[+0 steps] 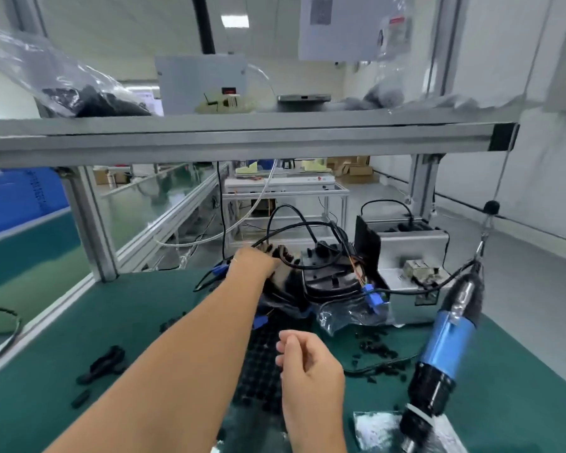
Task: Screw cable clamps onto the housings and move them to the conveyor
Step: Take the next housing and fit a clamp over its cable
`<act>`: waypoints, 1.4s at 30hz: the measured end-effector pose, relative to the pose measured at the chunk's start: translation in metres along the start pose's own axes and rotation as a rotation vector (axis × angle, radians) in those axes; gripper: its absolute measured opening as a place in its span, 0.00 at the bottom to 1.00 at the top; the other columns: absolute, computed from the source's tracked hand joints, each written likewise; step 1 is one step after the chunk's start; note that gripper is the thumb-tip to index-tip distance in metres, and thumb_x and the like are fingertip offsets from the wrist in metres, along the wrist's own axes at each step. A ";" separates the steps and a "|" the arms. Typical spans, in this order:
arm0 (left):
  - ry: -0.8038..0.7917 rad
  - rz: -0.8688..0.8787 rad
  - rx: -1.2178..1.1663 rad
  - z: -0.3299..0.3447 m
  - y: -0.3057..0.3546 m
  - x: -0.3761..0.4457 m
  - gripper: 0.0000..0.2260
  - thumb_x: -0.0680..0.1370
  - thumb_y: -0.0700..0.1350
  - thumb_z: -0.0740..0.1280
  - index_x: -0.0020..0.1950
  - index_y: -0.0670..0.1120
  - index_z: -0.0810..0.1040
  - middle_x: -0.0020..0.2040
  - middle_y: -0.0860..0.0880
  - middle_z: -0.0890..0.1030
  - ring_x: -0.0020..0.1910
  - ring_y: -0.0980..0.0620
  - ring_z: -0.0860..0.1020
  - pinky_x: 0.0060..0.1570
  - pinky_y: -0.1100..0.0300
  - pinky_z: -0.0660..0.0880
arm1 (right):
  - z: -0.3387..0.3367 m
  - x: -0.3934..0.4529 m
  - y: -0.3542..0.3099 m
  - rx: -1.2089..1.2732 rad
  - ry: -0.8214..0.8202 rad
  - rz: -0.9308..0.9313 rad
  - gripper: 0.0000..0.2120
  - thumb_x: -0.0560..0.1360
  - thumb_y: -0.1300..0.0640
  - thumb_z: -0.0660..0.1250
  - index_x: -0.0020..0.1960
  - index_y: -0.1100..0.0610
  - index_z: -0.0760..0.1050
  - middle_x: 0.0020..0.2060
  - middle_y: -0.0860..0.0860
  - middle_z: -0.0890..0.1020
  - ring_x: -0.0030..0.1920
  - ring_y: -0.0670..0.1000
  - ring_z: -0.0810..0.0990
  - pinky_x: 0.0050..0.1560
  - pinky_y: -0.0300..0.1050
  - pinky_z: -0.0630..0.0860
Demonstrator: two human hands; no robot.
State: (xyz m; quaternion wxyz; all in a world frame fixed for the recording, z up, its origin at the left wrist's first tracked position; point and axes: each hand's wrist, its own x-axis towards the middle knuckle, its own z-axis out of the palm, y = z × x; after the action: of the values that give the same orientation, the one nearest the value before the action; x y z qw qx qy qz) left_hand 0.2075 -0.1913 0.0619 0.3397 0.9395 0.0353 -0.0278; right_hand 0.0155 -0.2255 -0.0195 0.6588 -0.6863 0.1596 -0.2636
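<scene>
Two bare arms reach over a green worktop [62, 371] under a grey aluminium shelf [242, 135]. On the shelf lie a clear bag of black parts [79, 89] at far left, a grey box [203, 83] with a small red display too blurred to read, and a white sheet [337, 26] hanging above at right, its print unreadable. A blue bin [17, 197] at the left edge carries writing that cannot be made out.

At the far middle of the worktop sits a pile of black housings [327, 273] with black cables [294, 230] looping over them and blue connectors [373, 297] on the near right side. The left hand [254, 263] lies on the left side of that pile, fingers curled down among the housings and cables; what exactly its grip closes on is hidden.

A blue and black electric screwdriver [445, 341] hangs on a cord at near right, tip down over a clear bag [379, 426].

The right hand [307, 361] hovers near the middle over a black ribbed mat [262, 364], fingers loosely curled, thumb against the forefinger; anything pinched there is too small to tell.

Small black cable clamps [378, 349] lie scattered right of the mat, with larger black pieces [105, 364] at near left.
</scene>
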 end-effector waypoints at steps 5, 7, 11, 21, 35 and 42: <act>-0.032 -0.116 -0.506 0.001 -0.008 0.004 0.18 0.64 0.46 0.77 0.47 0.39 0.76 0.31 0.42 0.83 0.31 0.44 0.83 0.36 0.46 0.82 | -0.001 -0.001 -0.001 0.022 0.001 0.012 0.12 0.78 0.57 0.62 0.41 0.45 0.80 0.38 0.37 0.83 0.40 0.40 0.81 0.45 0.42 0.79; 0.049 -0.080 -0.571 -0.006 -0.012 -0.001 0.14 0.62 0.46 0.74 0.40 0.41 0.75 0.33 0.41 0.82 0.31 0.43 0.83 0.36 0.42 0.82 | -0.002 -0.002 -0.003 0.025 -0.001 0.008 0.12 0.78 0.57 0.62 0.41 0.45 0.80 0.39 0.37 0.83 0.40 0.40 0.81 0.45 0.41 0.79; 0.138 0.006 -0.668 -0.034 -0.026 -0.021 0.15 0.59 0.50 0.72 0.37 0.42 0.76 0.34 0.44 0.83 0.34 0.44 0.83 0.39 0.51 0.81 | -0.002 -0.005 -0.004 0.011 -0.001 0.002 0.11 0.78 0.56 0.62 0.42 0.44 0.80 0.39 0.37 0.83 0.40 0.41 0.81 0.44 0.41 0.79; 0.028 0.041 -1.122 -0.127 -0.112 -0.144 0.06 0.71 0.45 0.72 0.39 0.44 0.86 0.40 0.44 0.86 0.33 0.47 0.84 0.30 0.59 0.80 | -0.006 -0.009 -0.018 0.224 -0.136 0.164 0.11 0.79 0.54 0.61 0.45 0.52 0.81 0.38 0.51 0.85 0.37 0.48 0.83 0.44 0.47 0.81; -0.286 -0.123 -1.127 -0.064 -0.198 -0.237 0.16 0.76 0.47 0.69 0.57 0.36 0.80 0.50 0.38 0.84 0.48 0.38 0.84 0.48 0.48 0.80 | -0.028 -0.041 -0.045 0.154 -0.270 0.353 0.21 0.83 0.47 0.53 0.51 0.60 0.79 0.28 0.52 0.82 0.23 0.46 0.72 0.22 0.37 0.67; -0.266 -0.140 -1.007 -0.066 -0.199 -0.264 0.15 0.76 0.48 0.70 0.54 0.36 0.78 0.44 0.40 0.85 0.42 0.42 0.85 0.36 0.57 0.80 | -0.050 -0.054 -0.060 -0.211 -0.407 -0.082 0.09 0.80 0.54 0.62 0.50 0.48 0.82 0.31 0.48 0.81 0.28 0.45 0.71 0.27 0.35 0.67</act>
State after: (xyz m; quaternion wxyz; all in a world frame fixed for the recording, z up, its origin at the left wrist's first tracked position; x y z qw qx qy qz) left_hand -0.0708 -0.0092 0.0067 0.7480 0.6436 0.0638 -0.1493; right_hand -0.0644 -0.2307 0.0308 0.5909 -0.7962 0.0222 -0.1280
